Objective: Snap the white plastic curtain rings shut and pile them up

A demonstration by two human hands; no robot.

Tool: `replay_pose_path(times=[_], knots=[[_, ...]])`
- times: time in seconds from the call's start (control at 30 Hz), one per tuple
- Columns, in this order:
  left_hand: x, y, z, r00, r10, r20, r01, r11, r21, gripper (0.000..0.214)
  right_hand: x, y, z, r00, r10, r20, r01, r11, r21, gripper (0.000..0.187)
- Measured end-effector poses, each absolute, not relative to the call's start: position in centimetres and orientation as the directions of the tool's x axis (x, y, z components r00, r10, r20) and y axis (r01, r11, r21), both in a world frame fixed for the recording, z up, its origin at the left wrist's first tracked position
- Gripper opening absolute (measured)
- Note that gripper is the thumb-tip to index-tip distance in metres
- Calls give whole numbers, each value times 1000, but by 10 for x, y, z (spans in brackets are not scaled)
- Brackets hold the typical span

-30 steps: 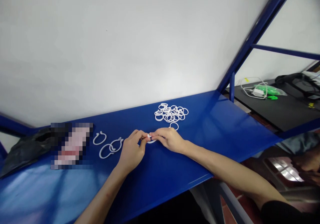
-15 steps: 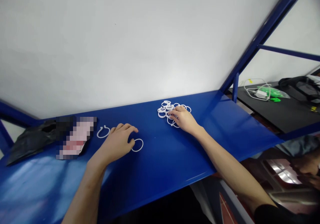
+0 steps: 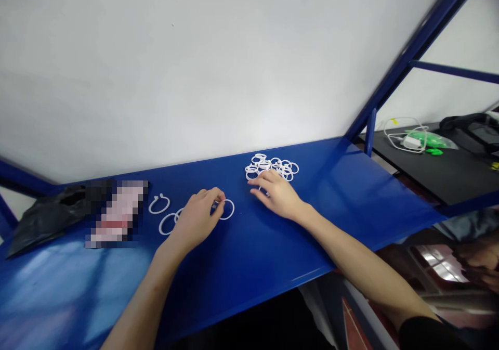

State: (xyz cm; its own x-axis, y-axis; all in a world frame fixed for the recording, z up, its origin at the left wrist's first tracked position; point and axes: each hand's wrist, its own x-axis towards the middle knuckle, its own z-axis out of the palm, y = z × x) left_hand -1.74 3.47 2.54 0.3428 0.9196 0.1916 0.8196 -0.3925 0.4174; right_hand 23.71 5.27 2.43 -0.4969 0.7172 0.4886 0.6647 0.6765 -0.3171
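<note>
My left hand (image 3: 199,216) rests on the blue shelf (image 3: 249,256), thumb and forefinger pinched on the rim of a white plastic ring (image 3: 227,209) that lies flat beside it. My right hand (image 3: 277,195) lies just in front of a pile of several white rings (image 3: 273,166) near the back wall. Its fingers stretch out leftward and lie flat, with a bit of white ring showing beneath them. Two unclipped white rings (image 3: 159,204) (image 3: 167,224) lie to the left of my left hand.
A black plastic bag (image 3: 42,217) and a blurred pinkish packet (image 3: 117,212) lie at the shelf's left end. Blue frame bars (image 3: 405,53) rise on the right. Beyond them, a black table (image 3: 440,173) holds a white cable and green items. Another person's hand (image 3: 480,259) shows at the lower right.
Both hands were together on one ring a second ago. My left hand carried that ring left, then slid it back right. My right hand reached the pile and has pulled back slightly.
</note>
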Motion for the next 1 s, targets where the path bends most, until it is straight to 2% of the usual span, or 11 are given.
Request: replay_pose_path(times=[0.1,0.2,0.27,0.33,0.43,0.53,0.8,1.0], knots=[[-7,30,24,362,893,268,701,-450,553,12,220,39,19,-571,700,429,538,714,-448,29],[2,25,22,343,889,303,605,-456,653,12,208,31,12,-544,760,356,418,613,-670,26],[6,24,20,283,915,286,547,-399,736,13,204,30,7,-485,803,347,342,539,-770,24],[6,25,18,208,951,227,488,-303,819,24,203,31,5,-417,826,380,293,518,-804,25],[2,29,17,151,981,123,440,-179,880,33,203,33,3,-350,830,434,275,534,-800,24],[0,30,19,148,985,89,419,-144,897,36,204,33,4,-356,815,457,279,559,-781,20],[9,22,13,-4,986,167,386,-152,910,25,204,30,4,-366,737,569,239,665,-708,12],[13,18,12,38,971,236,443,-228,867,17,208,31,-3,-444,664,602,281,741,-610,18]])
